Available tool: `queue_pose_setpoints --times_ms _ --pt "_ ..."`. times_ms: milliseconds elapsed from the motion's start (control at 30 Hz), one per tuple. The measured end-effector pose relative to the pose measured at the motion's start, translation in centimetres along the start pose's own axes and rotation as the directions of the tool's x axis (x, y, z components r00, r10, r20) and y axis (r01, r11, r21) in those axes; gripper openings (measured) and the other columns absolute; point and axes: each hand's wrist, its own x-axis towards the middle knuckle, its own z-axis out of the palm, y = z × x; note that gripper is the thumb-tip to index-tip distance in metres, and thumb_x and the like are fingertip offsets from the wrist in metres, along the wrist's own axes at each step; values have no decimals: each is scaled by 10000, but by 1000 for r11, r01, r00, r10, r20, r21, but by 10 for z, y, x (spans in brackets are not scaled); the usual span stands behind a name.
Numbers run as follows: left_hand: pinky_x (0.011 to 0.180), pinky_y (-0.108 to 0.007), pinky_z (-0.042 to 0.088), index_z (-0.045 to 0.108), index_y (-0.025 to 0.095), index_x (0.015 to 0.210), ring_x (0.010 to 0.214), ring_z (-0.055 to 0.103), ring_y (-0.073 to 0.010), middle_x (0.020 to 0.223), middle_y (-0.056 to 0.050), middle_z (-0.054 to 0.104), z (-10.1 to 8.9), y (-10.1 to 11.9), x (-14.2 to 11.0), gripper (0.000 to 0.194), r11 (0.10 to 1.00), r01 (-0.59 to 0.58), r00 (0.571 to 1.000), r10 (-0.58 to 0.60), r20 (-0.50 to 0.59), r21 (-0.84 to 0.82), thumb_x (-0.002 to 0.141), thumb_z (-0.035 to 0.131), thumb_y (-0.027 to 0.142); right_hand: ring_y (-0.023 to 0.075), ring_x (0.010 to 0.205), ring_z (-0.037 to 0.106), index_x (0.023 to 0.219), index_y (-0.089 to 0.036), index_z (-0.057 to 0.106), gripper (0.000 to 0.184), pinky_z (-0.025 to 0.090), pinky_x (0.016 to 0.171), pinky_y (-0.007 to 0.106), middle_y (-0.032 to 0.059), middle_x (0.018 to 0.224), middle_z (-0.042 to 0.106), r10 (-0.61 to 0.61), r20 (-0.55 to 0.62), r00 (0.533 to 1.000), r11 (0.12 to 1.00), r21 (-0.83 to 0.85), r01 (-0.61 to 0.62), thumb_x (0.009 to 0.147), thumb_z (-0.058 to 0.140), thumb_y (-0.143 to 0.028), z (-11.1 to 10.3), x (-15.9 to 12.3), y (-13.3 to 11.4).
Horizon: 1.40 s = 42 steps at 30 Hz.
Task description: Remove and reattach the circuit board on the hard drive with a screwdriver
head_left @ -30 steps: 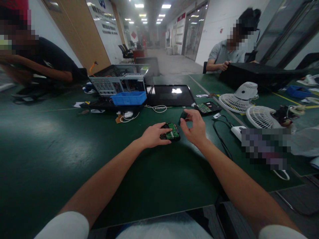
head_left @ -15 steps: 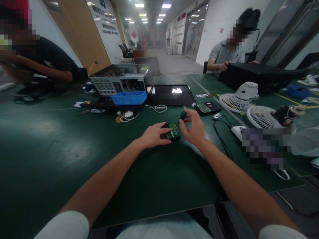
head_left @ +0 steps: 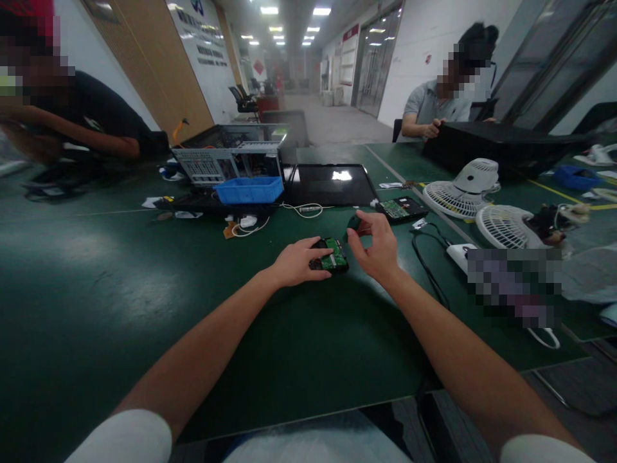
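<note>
On the green table, a hard drive [head_left: 340, 259] lies with its green circuit board facing up. My left hand [head_left: 301, 260] is spread across it, thumb along the near edge and fingers over the board and far side, gripping it and covering its left part. Just right of the drive, slightly raised, my right hand [head_left: 378, 247] pinches a small dark green rounded piece [head_left: 354, 223] between thumb and fingertips. Its exact kind is unclear. Beyond that hand sits another drive-like unit [head_left: 403, 209] with a circuit board and black casing.
A blue bin [head_left: 249, 191] stands before an opened computer case [head_left: 205, 166], beside a flat black panel [head_left: 330, 185]. White fan parts [head_left: 456, 193], a black cable [head_left: 429, 270] and a white power strip [head_left: 460, 256] lie right. Two people sit across the table, one holding a black box [head_left: 501, 145].
The small dark green piece has turned slightly in my right fingertips. My left hand and the hard drive stay in place. The person at the right has shifted their head a little.
</note>
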Motion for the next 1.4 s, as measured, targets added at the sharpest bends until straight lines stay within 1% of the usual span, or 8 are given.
queue_pose_setpoints --times_ms 67,233,300,533,767,967,1200,1400 --pt "1190 -504 378 573 340 1497 1474 431 -368 1656 -70 390 1 0 0 718 1000 -1 1000 1 -4 -2 878 654 696 224 891 656 1345 -281 533 404 653 756 433 80 1093 598 7 -1 1000 1000 7 -7 955 639 -288 0 0 0" --pt "1186 -514 381 573 341 1496 1475 431 -371 1663 -77 377 1 -1 0 723 1000 -2 1000 2 3 -10 877 648 706 251 1067 666 1296 -286 519 394 674 727 407 115 1308 579 36 -54 998 996 79 -32 939 681 -326 6 -1 5" --pt "1184 -519 382 573 340 1498 1472 433 -375 1663 -82 377 1 -1 0 721 1000 -3 1000 3 1 -11 879 647 703 250 1086 674 1282 -285 510 395 678 743 406 117 1342 579 46 -64 997 994 106 -39 936 693 -331 8 -2 7" --pt "1198 -515 366 568 339 1502 1477 426 -376 1672 -66 364 2 -2 0 727 1000 -2 1000 2 3 -18 879 642 708 236 981 669 1298 -279 532 351 663 742 411 97 1193 616 37 -35 999 999 26 -37 966 642 -312 3 0 1" --pt "1181 -515 385 571 335 1500 1467 438 -378 1665 -75 375 1 -1 0 719 1000 -5 1000 5 2 -3 887 636 703 225 941 635 1266 -259 541 344 648 727 403 102 1180 569 41 -40 998 999 27 -40 946 660 -298 1 2 -1" --pt "1187 -517 375 569 338 1503 1469 435 -379 1663 -80 377 2 -2 0 720 1000 -6 1000 6 -4 -11 884 645 698 237 997 657 1278 -253 531 357 657 725 395 107 1195 581 43 -37 998 999 32 -41 947 659 -297 3 1 3" --pt "1182 -522 377 572 343 1498 1468 436 -377 1667 -88 368 2 -2 -1 709 1000 1 1000 -1 0 -13 885 649 691 248 1099 692 1379 -274 492 431 661 837 422 114 1288 612 31 25 999 992 124 -34 964 603 -242 2 1 1" --pt "1180 -520 376 570 330 1503 1470 433 -377 1658 -101 381 1 -1 -1 712 1000 -13 1000 13 0 2 893 640 692 235 976 670 1303 -272 541 394 662 737 403 97 1190 599 38 -7 999 997 62 -37 931 671 -295 1 1 -1"
